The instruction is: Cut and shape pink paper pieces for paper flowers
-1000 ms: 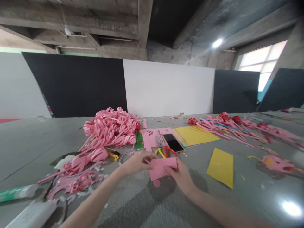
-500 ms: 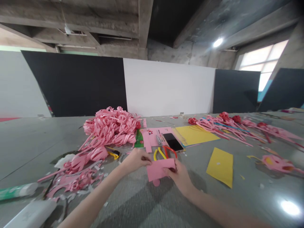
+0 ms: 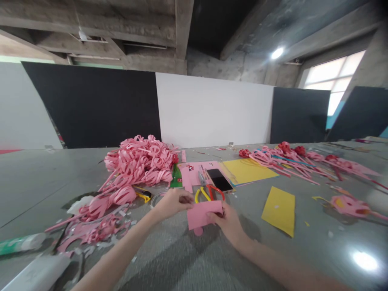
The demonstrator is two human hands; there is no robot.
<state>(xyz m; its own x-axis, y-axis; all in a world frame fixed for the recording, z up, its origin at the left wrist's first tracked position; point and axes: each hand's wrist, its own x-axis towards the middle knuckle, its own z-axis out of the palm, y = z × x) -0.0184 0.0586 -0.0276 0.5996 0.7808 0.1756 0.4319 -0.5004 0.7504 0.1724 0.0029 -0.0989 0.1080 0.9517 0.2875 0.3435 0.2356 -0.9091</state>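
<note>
One plain pink paper point(image 3: 198, 216), rectangular, pinched by right hand point(image 3: 230, 226), left hand point(image 3: 172, 203) near its corner, grip unclear

Hands point(image 3: 172, 203) point(image 3: 229, 224) face each other, fingers point(image 3: 214, 218) bent, forearms point(image 3: 127, 244) angled inward.

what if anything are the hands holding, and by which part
Pink paper, held at its right side by the right hand; the left hand is at its upper left corner, grip unclear.

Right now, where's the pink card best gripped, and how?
I'd pinch the card at its lower-left corner, across its two faces, from the left: that part looks flat and uncovered, while the right hand grips the right end.
</note>
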